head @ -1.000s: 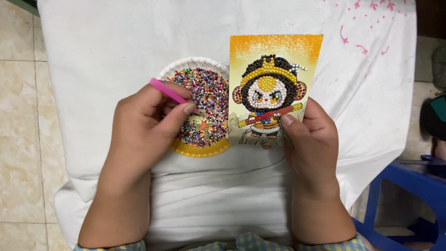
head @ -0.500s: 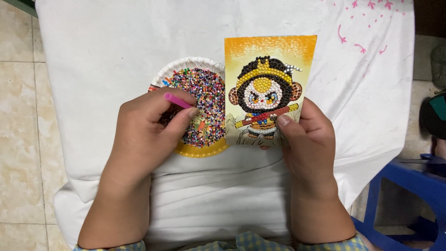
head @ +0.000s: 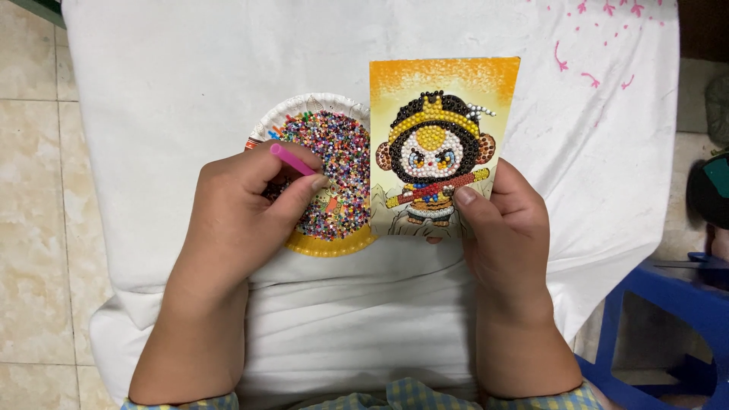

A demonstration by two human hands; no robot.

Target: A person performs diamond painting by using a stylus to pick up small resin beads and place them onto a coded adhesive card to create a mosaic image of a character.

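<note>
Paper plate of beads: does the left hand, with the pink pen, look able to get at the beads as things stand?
Probably yes. The left hand already lies over the paper plate, pink pen pinched in its fingers, and the beads lie open. The picture card in the right hand only overlaps the plate's right rim.

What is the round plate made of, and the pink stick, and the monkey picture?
The plate looks like paper: thin, crimped white rim. The pink stick seems smooth plastic, held in the left hand. The monkey picture appears to be stiff card studded with shiny little beads.
</note>
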